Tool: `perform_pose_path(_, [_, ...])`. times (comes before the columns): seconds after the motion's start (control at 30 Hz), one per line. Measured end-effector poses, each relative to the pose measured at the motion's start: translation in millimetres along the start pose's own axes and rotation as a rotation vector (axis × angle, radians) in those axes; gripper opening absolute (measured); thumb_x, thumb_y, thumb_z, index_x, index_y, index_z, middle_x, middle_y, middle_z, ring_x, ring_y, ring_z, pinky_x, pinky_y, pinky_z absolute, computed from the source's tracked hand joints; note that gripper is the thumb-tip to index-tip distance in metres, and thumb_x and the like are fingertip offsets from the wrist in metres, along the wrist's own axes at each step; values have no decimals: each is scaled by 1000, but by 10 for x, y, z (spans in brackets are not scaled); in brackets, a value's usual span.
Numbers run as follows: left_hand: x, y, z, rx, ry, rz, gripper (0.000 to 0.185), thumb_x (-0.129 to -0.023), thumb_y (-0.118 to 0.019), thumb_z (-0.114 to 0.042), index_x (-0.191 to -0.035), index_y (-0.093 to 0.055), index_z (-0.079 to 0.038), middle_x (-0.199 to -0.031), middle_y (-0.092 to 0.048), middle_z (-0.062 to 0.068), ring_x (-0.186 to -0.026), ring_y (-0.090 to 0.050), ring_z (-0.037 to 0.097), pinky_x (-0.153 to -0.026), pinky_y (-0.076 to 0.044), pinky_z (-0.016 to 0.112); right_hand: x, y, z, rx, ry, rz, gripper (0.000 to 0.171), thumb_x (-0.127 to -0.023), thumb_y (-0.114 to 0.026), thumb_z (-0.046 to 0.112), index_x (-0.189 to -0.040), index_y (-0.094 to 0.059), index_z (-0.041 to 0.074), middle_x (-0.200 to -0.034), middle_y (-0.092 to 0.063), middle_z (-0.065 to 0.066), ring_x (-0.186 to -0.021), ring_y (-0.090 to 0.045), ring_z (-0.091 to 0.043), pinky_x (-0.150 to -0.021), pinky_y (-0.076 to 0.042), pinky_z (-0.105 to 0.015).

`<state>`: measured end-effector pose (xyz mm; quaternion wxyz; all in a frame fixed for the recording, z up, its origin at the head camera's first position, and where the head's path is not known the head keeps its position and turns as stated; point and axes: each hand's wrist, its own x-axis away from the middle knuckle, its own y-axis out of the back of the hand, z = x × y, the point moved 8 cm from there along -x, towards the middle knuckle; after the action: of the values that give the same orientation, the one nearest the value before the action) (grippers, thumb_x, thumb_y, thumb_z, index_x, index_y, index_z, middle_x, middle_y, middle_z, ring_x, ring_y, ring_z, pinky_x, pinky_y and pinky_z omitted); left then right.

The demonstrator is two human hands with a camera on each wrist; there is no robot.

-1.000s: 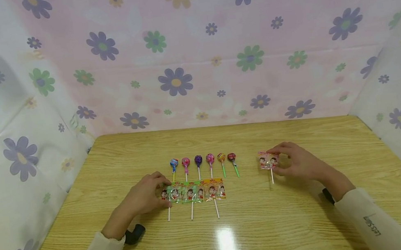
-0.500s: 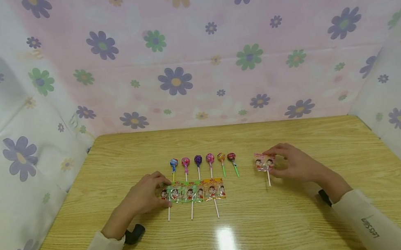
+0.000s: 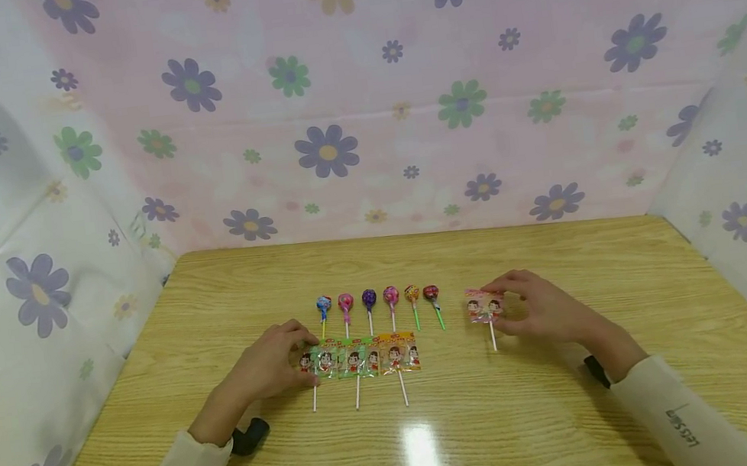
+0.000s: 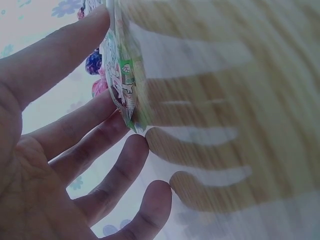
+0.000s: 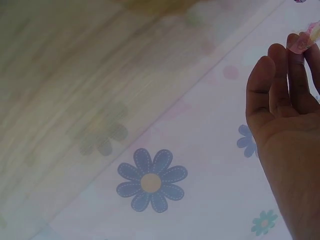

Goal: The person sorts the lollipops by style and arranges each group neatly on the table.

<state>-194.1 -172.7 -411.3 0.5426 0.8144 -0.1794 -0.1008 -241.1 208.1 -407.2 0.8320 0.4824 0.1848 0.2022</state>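
Table (image 3: 546, 413): wood-grain laminate, smooth, glossy, bright glare patch near front. Backdrop (image 3: 360, 111): soft matt cloth, flower print, faint creases on left side. Pink lolly (image 3: 484, 306): clear shiny plastic wrapper, printed; thin matt white stick. Flat lollies (image 3: 360, 357): same glossy crinkled plastic film, white sticks. Round lollies (image 3: 377, 299): shiny coloured wrap, plastic sticks in several colours. Sleeves (image 3: 678, 413): matt beige cloth, smooth.
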Motion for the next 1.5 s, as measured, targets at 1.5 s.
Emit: perform_pose_path(1.5, [-6,-19,27,18,-4,7,50,-75,-88,-33,-118,-71,-14,-126,-61,6,-115,-56,33,-92,-52,52,-142,-254,495,-134,24,58,54,-87,-74,43,-137,-60,28,-134,-55,0,-126,-51,-28,-98,-45,-57])
